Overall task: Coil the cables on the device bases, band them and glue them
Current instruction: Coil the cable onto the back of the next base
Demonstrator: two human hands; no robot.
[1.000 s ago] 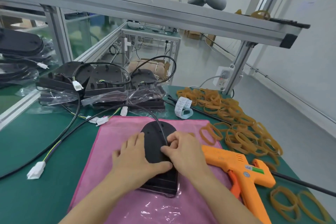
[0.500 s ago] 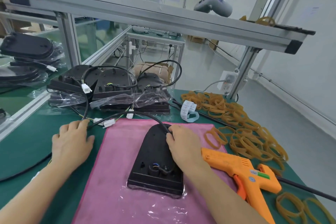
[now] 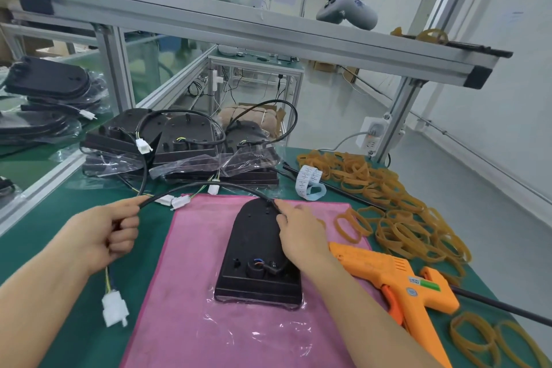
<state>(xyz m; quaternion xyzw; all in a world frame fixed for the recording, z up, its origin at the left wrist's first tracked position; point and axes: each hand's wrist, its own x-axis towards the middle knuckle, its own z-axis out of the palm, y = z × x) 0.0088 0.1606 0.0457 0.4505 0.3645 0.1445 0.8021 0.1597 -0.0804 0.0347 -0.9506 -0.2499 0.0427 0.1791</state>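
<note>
On the pink cloth, left hand is gripping the cable at nine o'clock; right hand, fingers relaxed, is pressing the device base; labels unreadable.

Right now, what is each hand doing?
Left hand: grips the black cable.
Right hand: fingers rest on the base, at the cable; a grip cannot be told.
</note>
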